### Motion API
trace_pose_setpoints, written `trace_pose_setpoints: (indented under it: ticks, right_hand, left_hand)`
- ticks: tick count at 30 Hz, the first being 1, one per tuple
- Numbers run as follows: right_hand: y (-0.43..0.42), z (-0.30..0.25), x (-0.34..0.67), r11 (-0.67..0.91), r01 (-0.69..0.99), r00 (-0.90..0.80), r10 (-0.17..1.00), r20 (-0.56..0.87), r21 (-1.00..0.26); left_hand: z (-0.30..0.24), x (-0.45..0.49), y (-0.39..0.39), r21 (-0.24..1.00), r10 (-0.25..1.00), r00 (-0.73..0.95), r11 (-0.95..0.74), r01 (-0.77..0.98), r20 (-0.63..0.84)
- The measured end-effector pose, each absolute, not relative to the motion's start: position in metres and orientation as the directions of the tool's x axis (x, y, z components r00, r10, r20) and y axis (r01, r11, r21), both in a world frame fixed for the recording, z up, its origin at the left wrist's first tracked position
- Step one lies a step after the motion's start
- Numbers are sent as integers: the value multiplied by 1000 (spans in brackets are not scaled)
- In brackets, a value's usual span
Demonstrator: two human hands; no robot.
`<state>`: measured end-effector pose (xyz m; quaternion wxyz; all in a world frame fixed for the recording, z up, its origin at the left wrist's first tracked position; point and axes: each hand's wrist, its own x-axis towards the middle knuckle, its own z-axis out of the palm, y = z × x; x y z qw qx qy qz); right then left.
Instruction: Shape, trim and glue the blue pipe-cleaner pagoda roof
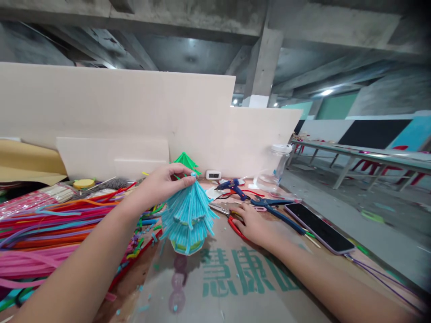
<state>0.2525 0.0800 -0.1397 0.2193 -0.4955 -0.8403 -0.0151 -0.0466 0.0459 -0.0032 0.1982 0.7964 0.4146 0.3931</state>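
My left hand (171,179) pinches the tip of a light-blue tree (188,211) made of fuzzy pipe cleaners in layered tiers. It hangs upright above the board, its greenish base ring showing underneath. A green pipe-cleaner tree (184,159) stands behind it, partly hidden by that hand. On the right, my right hand (251,222) lies over scissors (232,220) with red handles, fingers curled at the handles and blades pointing left toward the blue tree. The scissors rest on the work surface. Just beyond them is a dark-blue glue gun (235,188).
Colourful pipe cleaners (50,242) pile up at left. Blue-handled pliers (279,213) and a phone (319,226) with a cable lie at right. A small digital clock (213,175) and a clear plastic jar (274,168) stand before the pale partition (134,107). Clippings litter the printed board (188,300).
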Motion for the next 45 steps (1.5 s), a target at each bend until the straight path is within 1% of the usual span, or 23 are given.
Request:
trace_pose_setpoints:
  ticks: [2, 4, 6, 11, 14, 17, 24, 29, 32, 34, 36, 39, 42, 45]
  right_hand:
    - [79, -139, 252, 517, 837, -421, 818, 393, -180]
    - [80, -139, 252, 522, 835, -424, 811, 403, -172]
    - [80, -139, 252, 524, 834, -423, 809, 407, -175]
    - [83, -142, 254, 512, 839, -419, 824, 381, -185]
    - [83, -142, 254, 495, 848, -407, 838, 363, -191]
    - [82, -140, 253, 507, 841, -415, 828, 377, -188]
    - [81, -138, 252, 549, 816, -450, 799, 399, -180]
    - [83, -139, 254, 511, 833, -420, 835, 356, -215]
    - [85, -135, 258, 534, 812, -459, 834, 306, -236]
    - [85, -133, 261, 560, 792, -492, 821, 289, -242]
    - [84, -131, 262, 581, 776, -513, 808, 290, -248]
    - [85, -127, 263, 596, 753, -520, 799, 302, -280]
    - [92, -116, 270, 552, 765, -457, 828, 324, -331]
    - [105, -103, 287, 463, 808, -327, 866, 378, -363]
  left_hand:
    - [-3, -43, 45, 619, 811, 326, -583, 526, 486]
    - [-2, -41, 42, 604, 811, 337, -583, 544, 479]
    - [0, -44, 37, 575, 817, 385, -576, 581, 430]
    - [9, -54, 26, 441, 817, 477, -576, 688, 324]
    - [11, -57, 23, 421, 808, 504, -589, 690, 304]
    - [11, -56, 23, 415, 801, 512, -599, 685, 310]
    - [11, -55, 26, 471, 795, 504, -607, 641, 338]
    - [11, -51, 31, 505, 792, 465, -611, 610, 395]
    - [9, -55, 37, 522, 785, 485, -619, 587, 384]
    - [6, -59, 41, 564, 793, 495, -604, 562, 356]
    - [4, -61, 45, 619, 817, 464, -568, 543, 342]
    - [1, -59, 48, 678, 843, 379, -535, 505, 382]
    - [-1, -55, 48, 711, 859, 323, -510, 484, 397]
    - [-3, -53, 48, 720, 867, 309, -498, 483, 392]
